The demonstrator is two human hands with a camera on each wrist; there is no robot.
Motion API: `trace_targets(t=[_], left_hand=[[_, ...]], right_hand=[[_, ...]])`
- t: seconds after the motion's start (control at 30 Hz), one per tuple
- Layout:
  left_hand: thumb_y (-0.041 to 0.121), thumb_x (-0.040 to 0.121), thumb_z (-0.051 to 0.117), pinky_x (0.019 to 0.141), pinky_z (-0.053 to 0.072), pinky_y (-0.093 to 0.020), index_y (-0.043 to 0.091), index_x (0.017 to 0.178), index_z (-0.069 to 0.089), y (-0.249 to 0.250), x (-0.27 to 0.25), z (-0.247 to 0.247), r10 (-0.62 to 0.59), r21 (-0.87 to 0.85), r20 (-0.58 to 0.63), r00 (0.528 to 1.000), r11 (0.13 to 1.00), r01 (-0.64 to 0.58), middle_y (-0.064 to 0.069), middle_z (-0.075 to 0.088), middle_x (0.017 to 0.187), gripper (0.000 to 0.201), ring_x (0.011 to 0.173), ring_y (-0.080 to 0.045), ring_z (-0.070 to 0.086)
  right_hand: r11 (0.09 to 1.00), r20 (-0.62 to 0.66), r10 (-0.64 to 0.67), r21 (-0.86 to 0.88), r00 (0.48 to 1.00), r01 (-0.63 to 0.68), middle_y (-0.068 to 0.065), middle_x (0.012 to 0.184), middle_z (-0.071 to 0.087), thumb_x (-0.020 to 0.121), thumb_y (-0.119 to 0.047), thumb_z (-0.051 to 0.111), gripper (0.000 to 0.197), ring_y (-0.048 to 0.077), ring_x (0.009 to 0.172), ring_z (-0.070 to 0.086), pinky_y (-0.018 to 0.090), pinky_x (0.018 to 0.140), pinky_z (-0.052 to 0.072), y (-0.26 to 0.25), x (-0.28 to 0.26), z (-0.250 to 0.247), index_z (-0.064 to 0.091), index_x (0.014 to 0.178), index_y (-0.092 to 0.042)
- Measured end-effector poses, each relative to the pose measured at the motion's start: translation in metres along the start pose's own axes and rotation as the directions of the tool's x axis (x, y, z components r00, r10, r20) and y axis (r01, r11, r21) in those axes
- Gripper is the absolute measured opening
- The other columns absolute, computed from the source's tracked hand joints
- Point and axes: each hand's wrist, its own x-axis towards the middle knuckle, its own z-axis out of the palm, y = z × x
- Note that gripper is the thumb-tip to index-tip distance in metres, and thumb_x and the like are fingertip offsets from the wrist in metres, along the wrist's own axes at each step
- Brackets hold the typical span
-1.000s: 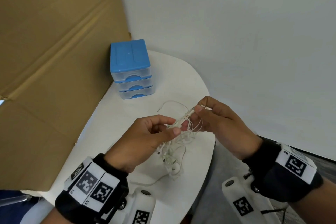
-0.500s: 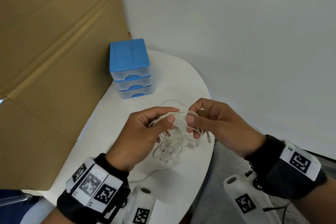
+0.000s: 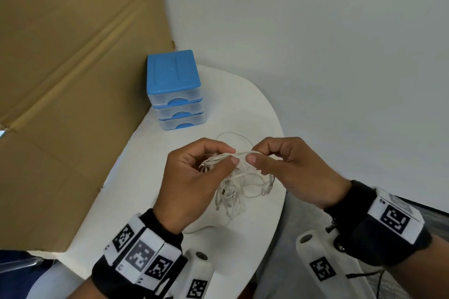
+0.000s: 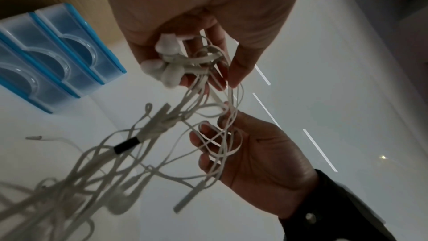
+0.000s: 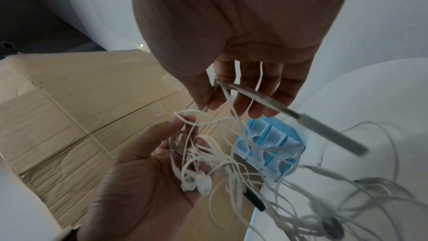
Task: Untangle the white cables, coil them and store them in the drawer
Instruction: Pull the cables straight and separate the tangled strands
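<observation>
A tangle of thin white earphone cables (image 3: 233, 189) hangs between my two hands above the white table (image 3: 245, 109), its lower loops lying on the tabletop. My left hand (image 3: 230, 156) pinches a bunch of strands between thumb and forefinger. In the left wrist view its fingers also curl round the earbuds (image 4: 170, 58). My right hand (image 3: 254, 155) pinches the same strands just to the right, thumb tips almost touching. A plug end (image 5: 324, 131) sticks out past its fingers. The blue three-drawer unit (image 3: 175, 90) stands at the table's far left, all drawers closed.
A large cardboard sheet (image 3: 73, 80) leans along the table's left side, right behind the drawer unit. A white wall rises behind. The table's rounded edge (image 3: 283, 177) curves just under my right hand, with grey floor (image 3: 279, 262) beyond it. One loose cable end (image 3: 206, 227) trails near my left wrist.
My hands have come together: the right hand moved left and down, the left rose slightly. Both now pinch the same strands, and the tangle has bunched up beneath them.
</observation>
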Motion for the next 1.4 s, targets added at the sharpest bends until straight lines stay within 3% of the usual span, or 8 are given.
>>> trace_targets(t=[0.13, 0.27, 0.43, 0.6, 0.9, 1.13, 1.27, 1.4], left_hand=[[-0.001, 0.08, 0.072, 0.058, 0.047, -0.014, 0.005, 0.081, 0.071, 0.002, 0.0, 0.001, -0.038, -0.077, -0.047, 0.998, 0.996, 0.035, -0.004, 0.071, 0.073, 0.006, 0.062, -0.007, 0.061], [0.026, 0.074, 0.074, 0.052, 0.044, -0.015, 0.014, 0.074, 0.072, 0.006, 0.002, 0.0, -0.138, -0.117, -0.088, 0.987, 0.985, 0.127, -0.002, 0.071, 0.071, 0.012, 0.058, -0.007, 0.056], [0.019, 0.082, 0.072, 0.057, 0.044, -0.007, 0.022, 0.078, 0.078, 0.005, 0.0, 0.005, -0.151, 0.03, -0.052, 0.987, 0.988, 0.153, 0.011, 0.074, 0.07, 0.008, 0.059, 0.005, 0.061], [0.012, 0.085, 0.068, 0.06, 0.054, -0.017, 0.024, 0.081, 0.079, 0.004, -0.004, 0.006, -0.215, 0.027, 0.056, 0.975, 0.977, 0.213, 0.004, 0.077, 0.073, 0.017, 0.065, -0.005, 0.069], [0.028, 0.076, 0.069, 0.071, 0.061, -0.037, 0.013, 0.088, 0.081, 0.007, -0.004, 0.008, -0.33, -0.059, 0.185, 0.926, 0.936, 0.346, -0.008, 0.078, 0.087, 0.022, 0.083, -0.023, 0.073], [0.056, 0.077, 0.062, 0.093, 0.04, -0.021, 0.037, 0.077, 0.077, 0.003, 0.003, -0.004, -0.065, 0.353, 0.134, 0.989, 0.936, 0.014, 0.024, 0.066, 0.111, 0.024, 0.117, 0.0, 0.052], [0.03, 0.099, 0.046, 0.082, 0.051, -0.022, 0.013, 0.099, 0.072, 0.001, 0.002, -0.007, -0.103, 0.096, 0.369, 0.924, 0.993, 0.072, -0.002, 0.075, 0.099, 0.031, 0.096, -0.015, 0.069], [0.024, 0.091, 0.063, 0.082, 0.053, -0.031, 0.024, 0.108, 0.072, -0.003, 0.0, -0.004, -0.17, 0.155, 0.463, 0.87, 0.982, 0.109, -0.004, 0.073, 0.099, 0.019, 0.083, -0.017, 0.066]], right_hand=[[0.999, -0.017, 0.027, -0.043, 0.999, -0.028, 0.019, 0.077, 0.068, 0.089, -0.028, 0.069, 0.034, 0.02, 0.07, 0.058, 0.037, 0.072, 0.048, 0.004, 0.003, -0.004, 0.066, 0.077, 0.003], [0.996, -0.07, 0.042, -0.079, 0.997, -0.048, 0.01, 0.079, 0.07, 0.089, -0.027, 0.07, 0.026, 0.022, 0.074, 0.062, 0.037, 0.074, 0.048, 0.006, 0.003, -0.006, 0.066, 0.077, -0.004], [0.959, -0.227, -0.263, -0.167, 0.938, 0.229, -0.005, 0.106, 0.065, 0.077, -0.018, 0.069, 0.018, 0.013, 0.108, 0.061, 0.025, 0.09, 0.046, -0.011, -0.009, 0.006, 0.068, 0.095, -0.019], [0.957, -0.029, -0.188, -0.23, 0.982, 0.176, -0.01, 0.089, 0.073, 0.085, -0.027, 0.075, 0.01, 0.012, 0.09, 0.067, 0.019, 0.084, 0.049, -0.019, -0.011, 0.014, 0.075, 0.094, -0.022], [0.949, 0.035, -0.181, -0.255, 0.983, 0.184, -0.005, 0.077, 0.074, 0.09, -0.018, 0.068, 0.01, 0.011, 0.077, 0.069, 0.022, 0.078, 0.051, -0.027, -0.009, -0.005, 0.07, 0.082, -0.012], [0.984, -0.02, -0.175, -0.033, 0.984, 0.175, 0.015, 0.062, 0.053, 0.094, -0.013, 0.058, 0.015, 0.019, 0.055, 0.046, 0.043, 0.053, 0.043, -0.025, -0.008, 0.004, 0.058, 0.084, -0.002], [0.983, -0.11, -0.186, -0.017, 0.976, 0.185, -0.012, 0.048, 0.038, 0.097, -0.005, 0.056, 0.017, 0.002, 0.042, 0.029, 0.015, 0.044, 0.027, -0.028, -0.005, -0.004, 0.057, 0.081, 0.001], [0.978, -0.213, -0.207, -0.047, 0.955, 0.202, -0.002, 0.051, 0.038, 0.095, -0.007, 0.06, 0.016, 0.008, 0.044, 0.028, 0.016, 0.045, 0.028, -0.03, -0.001, -0.017, 0.061, 0.079, -0.004]])
